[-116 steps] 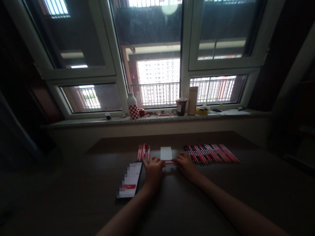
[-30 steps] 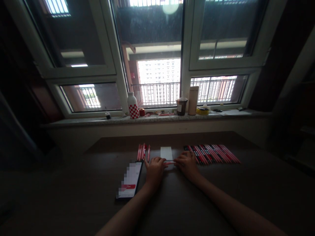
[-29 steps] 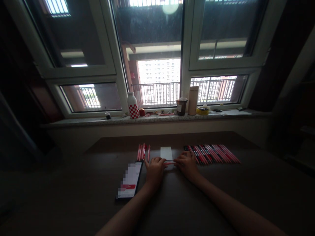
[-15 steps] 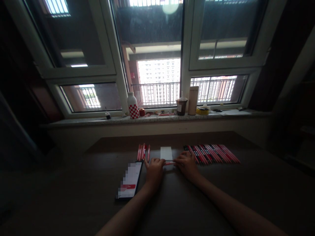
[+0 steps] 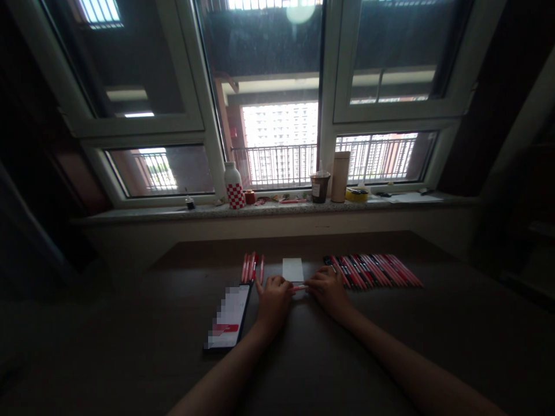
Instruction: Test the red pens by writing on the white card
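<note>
A pink-and-white pen lies crosswise between my two hands, low over the table. My left hand is closed around its left end, thumb side toward a small group of pens. At the other end, the fingertips of my right hand pinch the pen. A pale square of paper lies just beyond it. Right of my right hand is a long row of red, pink and black pens, laid slanting side by side. My fingers cover both pen tips.
A phone with a lit, partly blurred screen lies left of my left forearm on the dark table. Along the windowsill stand a checkered bottle, a lidded drink cup, a beige tumbler and a yellow tape roll.
My left hand has shifted slightly to the right along the pen, so less of it shows between my hands. My right hand stays almost in place.
</note>
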{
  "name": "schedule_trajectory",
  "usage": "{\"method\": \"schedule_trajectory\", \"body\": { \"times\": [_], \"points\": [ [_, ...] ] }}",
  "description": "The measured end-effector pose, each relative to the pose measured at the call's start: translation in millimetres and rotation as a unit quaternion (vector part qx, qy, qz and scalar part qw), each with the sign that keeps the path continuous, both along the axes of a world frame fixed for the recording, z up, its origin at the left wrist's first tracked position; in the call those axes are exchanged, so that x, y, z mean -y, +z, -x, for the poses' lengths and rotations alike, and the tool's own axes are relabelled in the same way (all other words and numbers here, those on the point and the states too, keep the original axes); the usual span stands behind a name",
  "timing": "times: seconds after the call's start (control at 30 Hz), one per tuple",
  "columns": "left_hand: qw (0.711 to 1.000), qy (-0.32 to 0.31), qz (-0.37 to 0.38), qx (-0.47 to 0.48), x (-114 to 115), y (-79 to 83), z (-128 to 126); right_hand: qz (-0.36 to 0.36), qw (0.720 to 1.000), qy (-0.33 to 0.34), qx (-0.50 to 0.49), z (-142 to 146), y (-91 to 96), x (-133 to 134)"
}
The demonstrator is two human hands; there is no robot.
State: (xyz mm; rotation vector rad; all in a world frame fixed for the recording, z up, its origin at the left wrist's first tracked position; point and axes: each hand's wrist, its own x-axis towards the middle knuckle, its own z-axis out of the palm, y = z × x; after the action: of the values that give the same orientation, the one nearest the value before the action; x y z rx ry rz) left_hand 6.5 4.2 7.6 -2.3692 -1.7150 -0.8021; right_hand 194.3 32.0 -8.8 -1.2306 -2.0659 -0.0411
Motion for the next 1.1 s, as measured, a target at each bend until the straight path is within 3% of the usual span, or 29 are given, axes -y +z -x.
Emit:
{"method": "schedule_trajectory", "body": {
  "times": [0.63, 1.1],
  "points": [
    [1.000, 0.019, -0.015, -0.008, -0.7, -1.7, -0.1, -0.002, 1.000, -0.001, 0.006, -0.4, -1.6, -1.3],
    [1.000, -0.003, -0.005, -0.002, 0.5, 1.2, -0.8, 0.008, 1.000, 0.002, 0.004, -0.5, -1.1, -1.3]
  ]
}}
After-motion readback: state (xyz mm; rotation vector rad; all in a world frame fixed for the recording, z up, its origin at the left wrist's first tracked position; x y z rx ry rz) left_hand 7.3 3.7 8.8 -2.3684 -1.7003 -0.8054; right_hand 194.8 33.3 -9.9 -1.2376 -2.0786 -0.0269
